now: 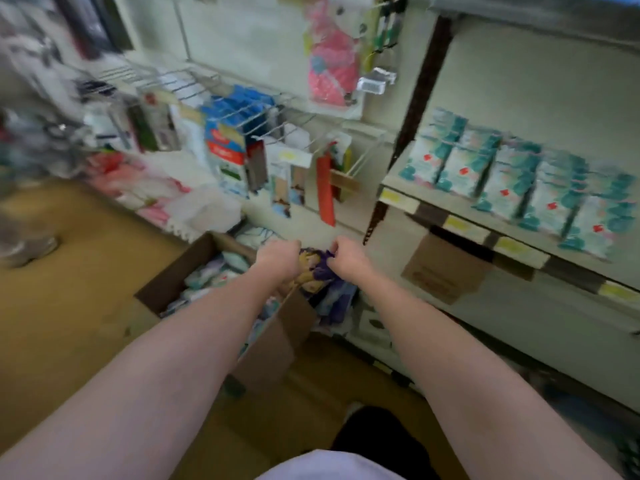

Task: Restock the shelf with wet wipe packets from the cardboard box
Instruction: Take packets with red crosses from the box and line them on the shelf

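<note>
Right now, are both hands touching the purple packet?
Touching. The head view shows the left hand and right hand gripping the purple packet from either side.

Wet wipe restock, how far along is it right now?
Done: a row of teal packets already lines the shelf. In hand: left hand and right hand grip a purple pack over the cardboard box. Left: more packets sit in the box.

Cardboard box [194, 271] on floor, apparently left of the shelf [460, 223].
</note>
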The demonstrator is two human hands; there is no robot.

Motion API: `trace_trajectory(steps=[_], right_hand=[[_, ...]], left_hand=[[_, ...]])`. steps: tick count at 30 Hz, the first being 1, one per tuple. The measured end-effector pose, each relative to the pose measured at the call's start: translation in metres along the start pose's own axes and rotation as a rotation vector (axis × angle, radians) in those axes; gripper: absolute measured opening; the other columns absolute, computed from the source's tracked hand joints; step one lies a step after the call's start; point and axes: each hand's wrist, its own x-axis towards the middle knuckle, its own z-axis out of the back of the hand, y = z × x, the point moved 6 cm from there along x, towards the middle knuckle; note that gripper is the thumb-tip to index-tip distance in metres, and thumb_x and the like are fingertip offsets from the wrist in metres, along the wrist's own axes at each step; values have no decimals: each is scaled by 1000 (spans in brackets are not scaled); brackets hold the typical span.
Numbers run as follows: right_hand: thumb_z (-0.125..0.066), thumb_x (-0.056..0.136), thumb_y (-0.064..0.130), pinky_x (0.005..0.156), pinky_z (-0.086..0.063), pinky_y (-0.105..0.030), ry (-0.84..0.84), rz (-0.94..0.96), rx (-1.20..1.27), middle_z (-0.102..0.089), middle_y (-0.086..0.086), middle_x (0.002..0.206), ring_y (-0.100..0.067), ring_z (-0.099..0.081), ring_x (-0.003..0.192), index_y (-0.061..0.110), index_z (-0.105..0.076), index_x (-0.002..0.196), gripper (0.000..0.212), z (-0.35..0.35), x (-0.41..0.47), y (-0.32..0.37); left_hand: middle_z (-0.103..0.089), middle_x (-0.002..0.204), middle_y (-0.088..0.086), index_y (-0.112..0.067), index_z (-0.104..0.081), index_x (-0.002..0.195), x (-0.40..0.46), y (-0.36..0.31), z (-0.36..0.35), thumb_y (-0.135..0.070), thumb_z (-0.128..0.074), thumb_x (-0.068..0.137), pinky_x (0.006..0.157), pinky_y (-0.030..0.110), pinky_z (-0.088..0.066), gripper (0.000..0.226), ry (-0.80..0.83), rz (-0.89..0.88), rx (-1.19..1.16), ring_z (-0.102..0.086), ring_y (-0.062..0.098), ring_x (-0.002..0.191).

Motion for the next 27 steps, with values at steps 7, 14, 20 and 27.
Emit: trace_trajectory(steps=[7,14,20,27], right_hand=[[-60,91,19,80,-47,-38,239,131,-25,-56,-9,109,-28,-56,98,16,-52,99,12,-108,20,68],[-56,95,21,76,-44,-37,447,122,-59,-52,-10,114,-31,-55,102,12,-53,110,18,-200,72,90],[-58,92,21,76,-47,-40,566,86,-56,-54,-14,116,-30,-55,100,15,-50,98,12,-256,118,93],[-58,95,24,85,-50,-42,644,9,-104,-49,-13,129,-31,-54,109,12,-53,119,28,-288,156,74]], left_hand=[[-61,114,14,-15,-46,97,-24,112,-60,-23,-49,89,79,41,-49,11,102,162,-102,-58,33,104],[-56,116,13,-14,-50,110,-7,185,-109,-21,-46,93,83,45,-50,19,232,301,-166,-55,33,103],[-52,119,14,-12,-50,117,28,215,-137,-23,-46,97,85,47,-49,23,349,329,-145,-51,34,107],[-52,119,14,-11,-49,119,70,226,-157,-19,-46,95,77,43,-47,25,407,325,-159,-52,33,106]])
